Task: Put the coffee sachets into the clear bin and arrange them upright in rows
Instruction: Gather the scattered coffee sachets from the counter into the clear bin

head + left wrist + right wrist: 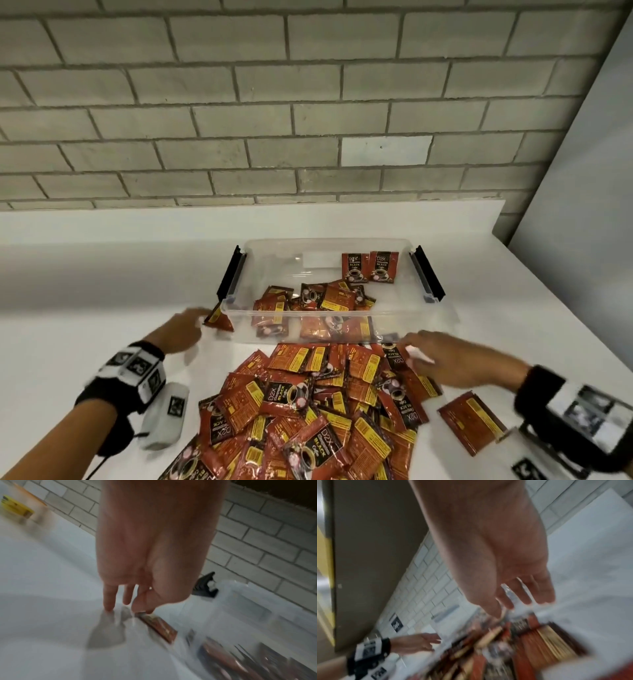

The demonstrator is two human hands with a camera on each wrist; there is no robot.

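the left hand [180, 330] pinches one coffee sachet [219, 320] by its edge between thumb and fingertips, the grip closed on it at the near left corner of the clear bin [329, 310], the sachet touching the bin's outer wall low over the tabletop [85, 291]; in the left wrist view the same sachet [157, 626] hangs from the fingertips [108, 601] with the other fingers pointing down, all blurred

the right hand [445, 359] lies palm down with its fingers stretched and relaxed, the grip open, resting on the far right edge of the loose pile of sachets [318, 407] just in front of the bin's near wall; the right wrist view is blurred and only shows the straight fingers [527, 592] above the pile [513, 642]

inside the bin, two upright sachets [370, 267] stand side by side against the far wall toward the right, and a jumbled heap of sachets [315, 308] lies flat on the floor of the bin near the front; the bin has black latches [231, 274] at both short ends

one single sachet [471, 423] lies apart from the pile near the right wrist, and a grey brick wall [274, 102] stands behind the tabletop
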